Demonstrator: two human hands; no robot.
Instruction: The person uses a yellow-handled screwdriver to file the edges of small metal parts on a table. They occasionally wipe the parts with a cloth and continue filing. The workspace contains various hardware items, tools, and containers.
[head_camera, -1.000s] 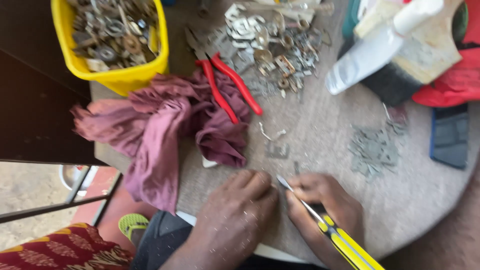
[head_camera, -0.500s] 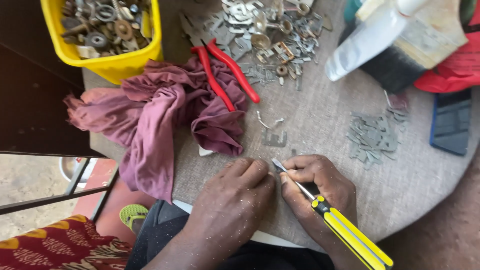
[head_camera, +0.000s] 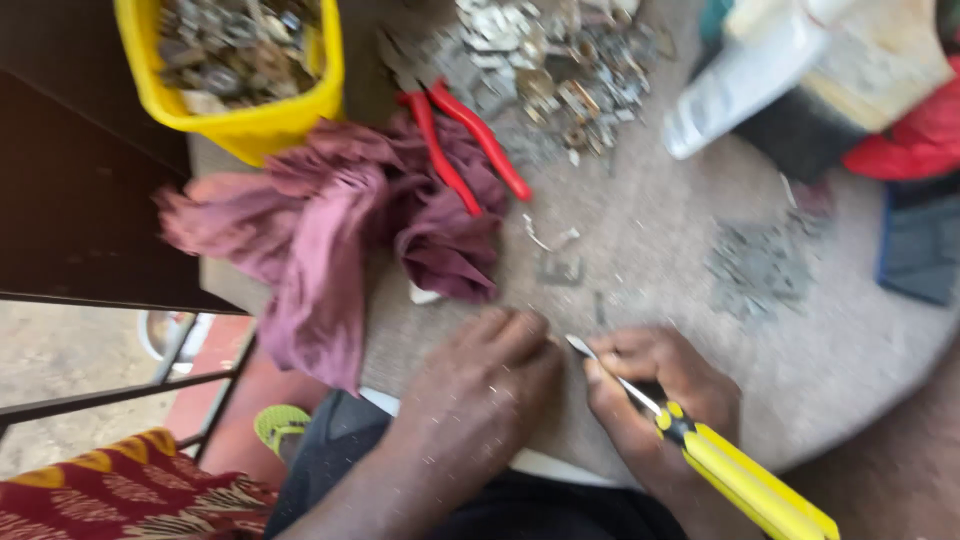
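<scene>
Head view, tool: a screwdriver (head_camera: 700, 440) with a bright yellow handle, a black collar with a small yellow spot, and a thin silvery shaft ending in a flat pale tip; one of these.
Tool position: it lies slantwise across the near edge of the round table (head_camera: 860, 400), handle toward the lower right corner, tip pointing up-left into the space between the two hands.
Right hand (head_camera: 660, 400): closed around the shaft and collar, fingers curled tight over the metal, the handle sticking out behind the palm.
Left hand (head_camera: 480, 390): knuckles up, fingers bent down onto the tabletop just beside the tip; whether it pinches anything beneath is hidden, so I cannot tell.
Pliers (head_camera: 460, 140): one pair, red handles, lying partly on the cloth, well apart from the hands.
Cloth (head_camera: 330, 230): one crumpled purple-maroon rag, draped over the table's left edge.
Tub (head_camera: 250, 110): one yellow container, filled with grey metal bits too blurred to count.
Loose metal: one large heap (head_camera: 560, 70) at the far side, one smaller flat scatter (head_camera: 760, 265) to the right; single pieces too blurred to count.
Bottle (head_camera: 740, 80): one white, lying tilted at upper right.
</scene>
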